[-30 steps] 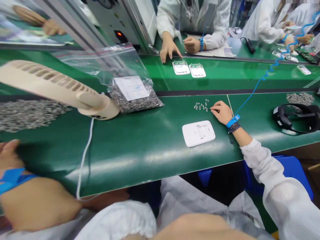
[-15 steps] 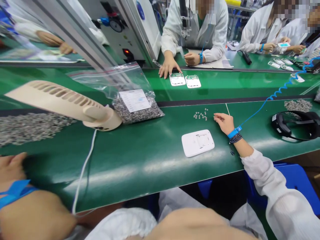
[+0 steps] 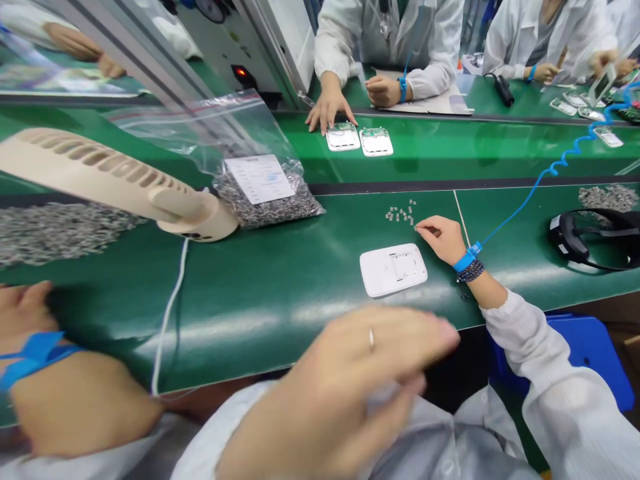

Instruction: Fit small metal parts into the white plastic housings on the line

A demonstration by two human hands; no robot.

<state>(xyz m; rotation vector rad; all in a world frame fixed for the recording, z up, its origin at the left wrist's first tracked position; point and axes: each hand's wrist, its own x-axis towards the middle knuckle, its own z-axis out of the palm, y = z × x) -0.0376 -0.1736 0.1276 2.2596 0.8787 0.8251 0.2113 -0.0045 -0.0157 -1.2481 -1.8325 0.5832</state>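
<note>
My right hand (image 3: 443, 239) is at the edge of several small metal pieces (image 3: 399, 213) scattered on the green table. Its thumb and forefinger are pinched together at the nearest piece; whether they hold it I cannot make out. A blue band with a coiled cord circles that wrist. Just left of this hand lies a white plastic device shell (image 3: 393, 270), flat, a rectangular recess in its right half. Close to the camera, my left hand (image 3: 345, 393), blurred and wearing a ring, is in front of the table edge, fingers stretched out, nothing seen in it.
A beige fan (image 3: 125, 187) with a white cable and a plastic bag of metal pieces (image 3: 270, 200) stand to the left, beside a loose pile (image 3: 65, 230). At right lies a black headset (image 3: 597, 240). Co-workers' hands are at far left and across the table, near two white shells (image 3: 376, 141).
My left hand has come up into view from the bottom edge. My right hand has moved left to the small metal pieces and closed its fingertips. The view has tilted down slightly.
</note>
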